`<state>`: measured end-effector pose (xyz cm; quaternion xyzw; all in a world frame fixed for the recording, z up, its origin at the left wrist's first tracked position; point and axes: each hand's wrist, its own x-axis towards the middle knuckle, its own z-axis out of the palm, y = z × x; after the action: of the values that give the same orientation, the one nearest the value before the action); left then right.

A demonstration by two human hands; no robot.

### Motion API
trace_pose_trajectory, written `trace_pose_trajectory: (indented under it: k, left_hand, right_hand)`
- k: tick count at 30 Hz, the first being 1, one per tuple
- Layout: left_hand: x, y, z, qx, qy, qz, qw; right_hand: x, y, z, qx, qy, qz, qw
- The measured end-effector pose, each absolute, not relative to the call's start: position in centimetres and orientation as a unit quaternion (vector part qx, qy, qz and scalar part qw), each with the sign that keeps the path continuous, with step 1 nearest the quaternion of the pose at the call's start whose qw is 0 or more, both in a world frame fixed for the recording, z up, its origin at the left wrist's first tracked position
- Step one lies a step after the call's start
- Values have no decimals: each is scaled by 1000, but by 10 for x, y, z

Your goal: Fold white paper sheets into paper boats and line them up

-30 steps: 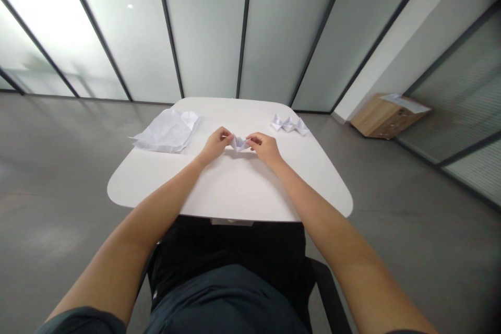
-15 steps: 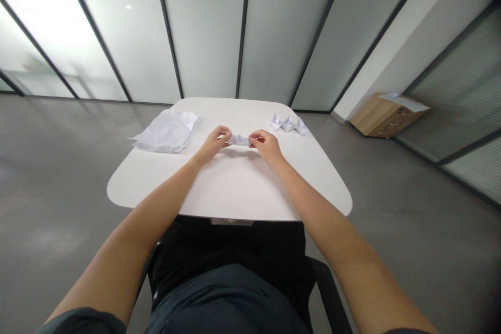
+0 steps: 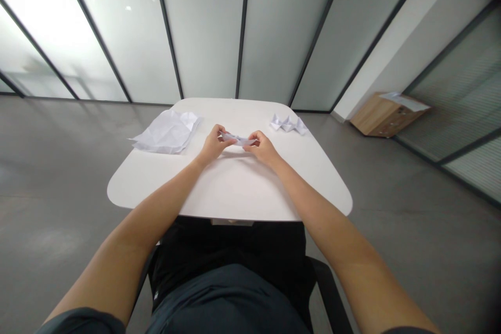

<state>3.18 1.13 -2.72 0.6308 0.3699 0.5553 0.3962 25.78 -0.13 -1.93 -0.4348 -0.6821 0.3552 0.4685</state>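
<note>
Between my left hand (image 3: 214, 145) and my right hand (image 3: 263, 148) stretches a small folded piece of white paper (image 3: 237, 140), held above the table. Each hand pinches one end of it with the fingertips. Fingers hide both ends of the paper. To the far right of my right hand sits a folded white paper shape with several points (image 3: 288, 124). A creased sheet of white paper (image 3: 166, 133) lies to the left of my left hand, touching neither hand.
A white rounded table (image 3: 230, 188) stands before me, its near edge against my body. A wooden cabinet with papers on top (image 3: 387, 115) stands on the grey floor at the right. Frosted glass panels run behind the table.
The small paper has flattened from a pinched V into a long thin strip and tilted slightly. My hands have drawn a little lower and closer to me.
</note>
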Motion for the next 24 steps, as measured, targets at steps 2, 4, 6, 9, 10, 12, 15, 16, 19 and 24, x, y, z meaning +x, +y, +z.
trace_pose_trajectory:
  k: [2,4,6,9,10,12,15,16,19,24]
  left_hand:
    - [33,9,-26,641,374,545,390]
    - [33,8,-26,653,377,536,379]
    - [33,7,-26,669,385,531,351]
    - [31,7,-25,701,403,502,307]
    - [30,7,-25,713,407,487,299]
    - [27,9,-25,733,409,460,289]
    - [21,13,-26,751,406,438,282]
    - [20,14,-27,754,403,435,281]
    - [18,15,-26,758,399,432,281]
    - [18,12,-23,759,388,449,269]
  right_hand:
    - [256,0,-21,-434,-692,340,465]
    - [255,0,-21,-434,-700,328,463]
    - [255,0,-22,-440,-702,318,461]
    - [256,0,-21,-452,-706,296,458]
    - [256,0,-21,-458,-707,288,456]
    - [258,0,-20,-474,-705,275,451]
    - [259,0,-19,-500,-694,272,441]
    - [259,0,-19,-503,-692,274,440]
    - [257,-1,-18,-500,-691,277,443]
    - [256,-1,-19,-493,-689,282,450]
